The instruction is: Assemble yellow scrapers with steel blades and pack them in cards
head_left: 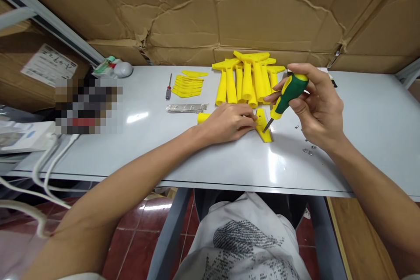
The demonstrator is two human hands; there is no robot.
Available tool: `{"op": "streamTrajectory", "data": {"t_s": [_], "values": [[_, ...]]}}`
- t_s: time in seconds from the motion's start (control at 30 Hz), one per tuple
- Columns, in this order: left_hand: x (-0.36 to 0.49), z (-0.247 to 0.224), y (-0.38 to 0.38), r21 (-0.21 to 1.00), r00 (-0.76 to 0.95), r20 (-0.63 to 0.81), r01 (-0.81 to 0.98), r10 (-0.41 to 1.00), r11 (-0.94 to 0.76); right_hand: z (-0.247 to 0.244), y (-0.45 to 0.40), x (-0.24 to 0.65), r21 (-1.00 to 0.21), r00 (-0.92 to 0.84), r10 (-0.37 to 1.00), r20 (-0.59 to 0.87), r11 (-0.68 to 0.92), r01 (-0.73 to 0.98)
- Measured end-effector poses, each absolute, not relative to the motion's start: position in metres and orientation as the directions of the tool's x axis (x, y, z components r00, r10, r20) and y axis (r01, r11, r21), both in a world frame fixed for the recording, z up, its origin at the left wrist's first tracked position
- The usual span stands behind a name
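My right hand (pixel 318 100) grips a screwdriver (pixel 290 94) with a green and yellow handle, tilted so its tip points down and left. The tip meets the yellow T-shaped plastic scraper handle (pixel 265 133) at a hole or screw near its lower end. My left hand (pixel 228 124) is closed over the middle of that handle, pressing it to the table; its round end shows left of the wrist, and the fingers hide most of its shaft. Several small metal screws or nuts (pixel 308 151) lie right of the work.
Behind my hands is a pile of yellow handles (pixel 244 78). Left of it lie thin yellow plastic strips (pixel 187 85), a small screwdriver (pixel 168 89) and flat metal blades (pixel 186 108). White cables (pixel 49 175) hang at the left edge; cardboard (pixel 210 17) backs the table.
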State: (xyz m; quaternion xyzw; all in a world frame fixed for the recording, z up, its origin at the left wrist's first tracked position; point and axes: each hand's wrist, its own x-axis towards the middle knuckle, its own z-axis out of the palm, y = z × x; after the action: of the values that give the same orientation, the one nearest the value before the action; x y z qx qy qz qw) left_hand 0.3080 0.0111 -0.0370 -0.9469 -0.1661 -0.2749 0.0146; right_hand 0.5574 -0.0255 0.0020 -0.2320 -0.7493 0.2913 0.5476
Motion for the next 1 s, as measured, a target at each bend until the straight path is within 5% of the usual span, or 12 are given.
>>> {"op": "streamTrajectory", "data": {"t_s": [1.0], "values": [[0.307, -0.034, 0.009, 0.218, 0.767, 0.489, 0.354, 0.416, -0.91, 0.005, -0.033, 0.561, -0.781, -0.259, 0.797, 0.545, 0.596, 0.189]]}}
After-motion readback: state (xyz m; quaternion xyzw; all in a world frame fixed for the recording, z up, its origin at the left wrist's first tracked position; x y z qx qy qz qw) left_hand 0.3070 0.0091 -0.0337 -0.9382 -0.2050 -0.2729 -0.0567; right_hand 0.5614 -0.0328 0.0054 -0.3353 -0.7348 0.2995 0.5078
